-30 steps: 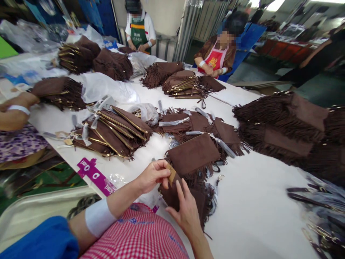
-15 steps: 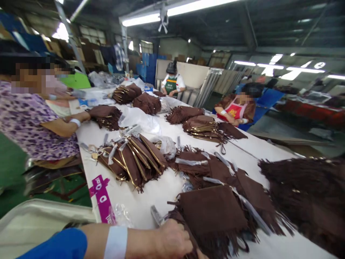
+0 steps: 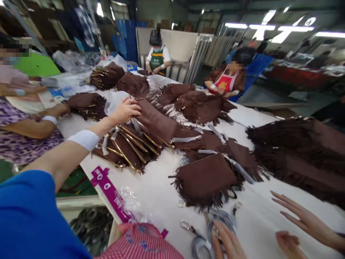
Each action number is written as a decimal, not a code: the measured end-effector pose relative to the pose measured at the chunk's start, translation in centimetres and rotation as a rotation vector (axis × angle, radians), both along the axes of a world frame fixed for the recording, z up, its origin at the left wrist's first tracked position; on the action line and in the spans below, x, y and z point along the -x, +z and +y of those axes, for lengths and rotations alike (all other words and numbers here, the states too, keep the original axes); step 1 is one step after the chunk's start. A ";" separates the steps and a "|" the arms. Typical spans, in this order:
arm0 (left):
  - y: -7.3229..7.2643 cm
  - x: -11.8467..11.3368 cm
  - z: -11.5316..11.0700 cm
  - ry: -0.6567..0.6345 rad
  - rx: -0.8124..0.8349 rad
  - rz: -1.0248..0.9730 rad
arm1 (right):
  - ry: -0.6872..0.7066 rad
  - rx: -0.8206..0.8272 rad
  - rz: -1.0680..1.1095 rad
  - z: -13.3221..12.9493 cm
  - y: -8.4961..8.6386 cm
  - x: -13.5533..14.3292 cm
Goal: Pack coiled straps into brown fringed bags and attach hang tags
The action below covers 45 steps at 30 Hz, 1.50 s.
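Note:
My left hand [image 3: 126, 110], at the end of an outstretched arm with a white wristband, grips the upper edge of a brown fringed bag [image 3: 157, 120]. That bag slants over a pile of similar bags with gold zips [image 3: 129, 147]. At the bottom, my right hand [image 3: 228, 240] has its fingers closed at the metal clasp of a coiled strap in grey wrapping [image 3: 222, 219]; part of the hand is cut off. Another wrapped strap [image 3: 201, 246] lies beside it. Just beyond is a flat brown fringed bag [image 3: 206, 178].
A co-worker's two hands [image 3: 306, 219] reach in from the right. Dark fringed bags [image 3: 302, 154] are heaped there. More bag piles and co-workers surround the white table [image 3: 151, 189]. Purple tape [image 3: 110, 190] marks its edge, near a bin of dark rings [image 3: 93, 226].
My left hand has moved from the bottom middle up and away to the zipped pile, now with a bag in its grip. My right hand, the wrapped straps and a co-worker's hands have come into view.

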<state>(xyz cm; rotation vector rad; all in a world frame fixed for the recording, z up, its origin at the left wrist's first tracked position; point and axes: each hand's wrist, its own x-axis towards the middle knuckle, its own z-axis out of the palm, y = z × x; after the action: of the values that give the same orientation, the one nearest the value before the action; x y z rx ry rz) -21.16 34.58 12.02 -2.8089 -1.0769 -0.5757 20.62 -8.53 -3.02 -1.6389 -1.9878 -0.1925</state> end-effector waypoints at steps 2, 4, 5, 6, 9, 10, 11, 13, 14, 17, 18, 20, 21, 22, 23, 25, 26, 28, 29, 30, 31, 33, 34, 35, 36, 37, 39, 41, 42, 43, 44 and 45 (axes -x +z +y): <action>-3.8 2.2 0.8 0.026 0.087 0.046 | -0.013 0.073 -0.049 -1.1 -0.4 0.9; -6.6 3.5 1.0 0.072 0.160 0.053 | -0.077 0.145 -0.056 -1.9 -0.8 1.7; -7.5 3.7 1.2 0.101 0.187 0.055 | -0.111 0.180 -0.048 -2.3 -1.0 2.0; -8.0 3.7 1.4 0.129 0.206 0.056 | -0.132 0.219 -0.038 -2.7 -1.4 2.1; -7.5 2.2 1.7 0.169 0.222 0.065 | -0.143 0.345 0.003 -3.8 -2.8 2.0; -7.1 1.2 1.3 0.157 0.226 0.071 | -0.144 0.386 0.025 -4.1 -3.3 1.8; -6.9 -0.1 0.4 0.135 0.232 0.080 | -0.138 0.425 0.051 -4.2 -3.9 1.7; -7.2 -2.8 -3.2 0.013 0.300 0.142 | -0.101 0.497 0.104 -4.2 -4.9 1.7; -8.0 -4.2 -5.9 -0.049 0.339 0.179 | -0.071 0.532 0.131 -4.0 -5.3 1.9; -13.1 -7.3 -15.8 -0.253 0.494 0.336 | 0.013 0.637 0.197 -3.2 -5.9 2.9; -15.3 -7.8 -19.2 -0.276 0.534 0.384 | 0.025 0.667 0.213 -3.0 -6.0 3.2; -19.8 -8.4 -25.0 -0.282 0.620 0.541 | 0.032 0.710 0.250 -2.8 -6.1 3.8; -21.7 -8.6 -27.2 -0.228 0.613 0.550 | 0.035 0.726 0.279 -2.7 -6.1 4.0; -23.3 -8.7 -28.8 -0.205 0.612 0.531 | 0.034 0.738 0.319 -2.6 -6.1 4.1; -24.4 -8.8 -30.0 -0.180 0.603 0.510 | 0.029 0.746 0.368 -2.5 -6.2 4.2; -25.5 -9.0 -31.2 -0.155 0.579 0.457 | 0.002 0.766 0.494 -2.0 -6.1 4.4; -25.6 -9.2 -31.4 -0.154 0.565 0.438 | -0.021 0.778 0.578 -1.5 -6.0 4.5; -24.9 -9.6 -31.5 -0.179 0.523 0.407 | -0.070 0.798 0.751 -0.2 -5.7 5.1; -24.4 -9.8 -31.5 -0.202 0.495 0.394 | -0.085 0.801 0.823 0.6 -5.5 5.6; -23.8 -10.0 -31.6 -0.229 0.464 0.383 | -0.090 0.797 0.878 1.5 -5.4 6.1; -23.2 -10.2 -31.6 -0.255 0.434 0.371 | -0.088 0.788 0.917 2.5 -5.3 6.8; -22.3 -10.8 -32.0 -0.299 0.375 0.345 | -0.068 0.780 0.965 4.5 -5.4 8.6; -21.9 -11.1 -32.2 -0.315 0.349 0.333 | -0.056 0.788 0.999 5.4 -5.6 9.5; -21.6 -11.4 -32.4 -0.328 0.327 0.320 | -0.041 0.804 1.038 6.3 -5.8 10.5; -21.4 -11.8 -32.6 -0.338 0.312 0.306 | -0.020 0.824 1.081 7.0 -5.9 11.5; -21.3 -12.1 -32.9 -0.348 0.305 0.292 | 0.007 0.844 1.126 7.6 -6.0 12.3; -21.5 -12.6 -33.3 -0.371 0.310 0.268 | 0.067 0.873 1.218 8.4 -5.8 13.2; -22.1 -12.7 -33.5 -0.389 0.331 0.263 | 0.092 0.853 1.318 8.6 -4.8 12.6; -22.5 -12.6 -33.5 -0.389 0.348 0.273 | 0.082 0.817 1.369 8.4 -4.0 11.6; -23.0 -12.3 -33.5 -0.376 0.373 0.289 | 0.059 0.764 1.419 8.1 -3.1 10.2; -23.3 -11.9 -33.3 -0.350 0.409 0.314 | 0.020 0.685 1.472 7.6 -2.0 8.4; -23.6 -11.5 -33.1 -0.314 0.452 0.347 | -0.016 0.608 1.511 6.8 -0.8 6.2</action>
<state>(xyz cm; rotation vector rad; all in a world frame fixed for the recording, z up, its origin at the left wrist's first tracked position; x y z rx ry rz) -9.67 1.47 -11.62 -3.3184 -0.7809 0.1723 14.42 -1.69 -3.80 -1.3098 -0.8067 1.3446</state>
